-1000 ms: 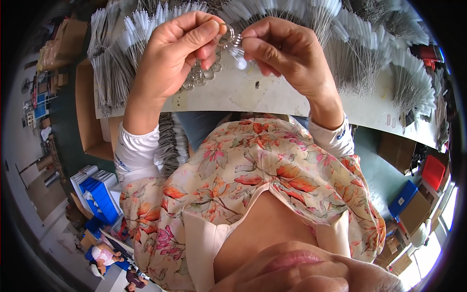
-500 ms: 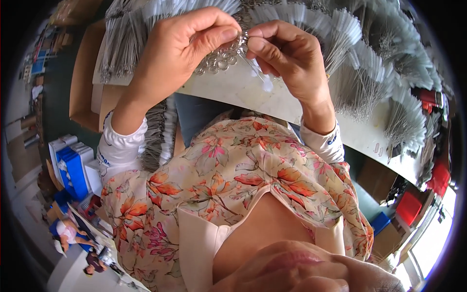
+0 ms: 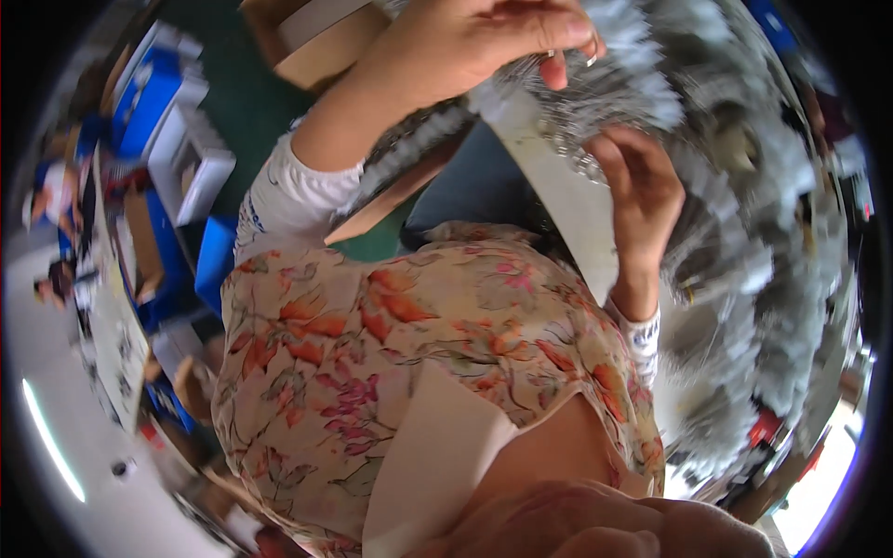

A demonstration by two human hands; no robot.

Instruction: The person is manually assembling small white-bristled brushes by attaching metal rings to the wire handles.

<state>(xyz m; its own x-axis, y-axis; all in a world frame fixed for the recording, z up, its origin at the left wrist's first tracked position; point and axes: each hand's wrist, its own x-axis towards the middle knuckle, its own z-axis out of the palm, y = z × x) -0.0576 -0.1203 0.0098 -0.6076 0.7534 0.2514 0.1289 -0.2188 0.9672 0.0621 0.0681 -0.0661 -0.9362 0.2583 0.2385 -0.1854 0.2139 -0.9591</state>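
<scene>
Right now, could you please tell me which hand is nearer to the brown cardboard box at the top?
Left: the left hand is right of the cardboard box in the picture; the right hand is farther right and lower.

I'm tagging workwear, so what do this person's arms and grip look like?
The left sleeve is white, puffy cloth with dark blue markings. The right sleeve matches: white, with dark markings too. Both stop short of the wrist. The left grip and right grip are gloveless.
</scene>
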